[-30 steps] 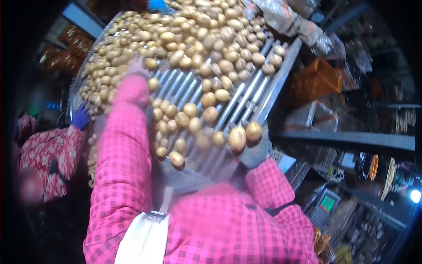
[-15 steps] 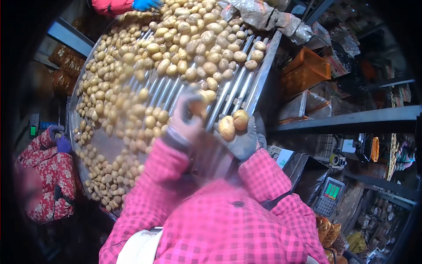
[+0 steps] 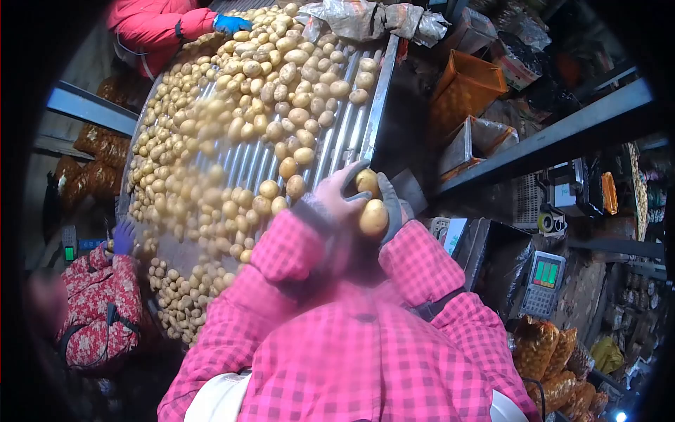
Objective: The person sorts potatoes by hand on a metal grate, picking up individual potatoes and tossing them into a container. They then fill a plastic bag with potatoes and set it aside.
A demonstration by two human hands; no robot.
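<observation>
**Two potatoes held at the near end of the roller bench**

The right hand (image 3: pixel 392 211), in a grey glove, has its grip closed around the lower potato (image 3: pixel 373 217), and the grey fingers (image 3: pixel 385 188) curl up beside the upper potato (image 3: pixel 366 181). The left hand (image 3: pixel 336 195), in a pinkish glove, lies with its fingers on the upper potato; I cannot tell if its grip really closes on it. Both potatoes are lifted just off the near right corner of the roller bench (image 3: pixel 342 141), close to its metal side rail.

The loose potatoes (image 3: pixel 281 70) cover most of the bench (the ones on the left side look blurred). At the far end a co-worker's blue glove (image 3: pixel 228 23) touches the heap. At the left edge another person's purple glove (image 3: pixel 124 237) is near the rim. To the right stand an orange crate (image 3: pixel 464 91) and, lower, a weighing scale (image 3: pixel 543 283) with a green display, with net bags (image 3: pixel 545 348) of potatoes below it.
</observation>
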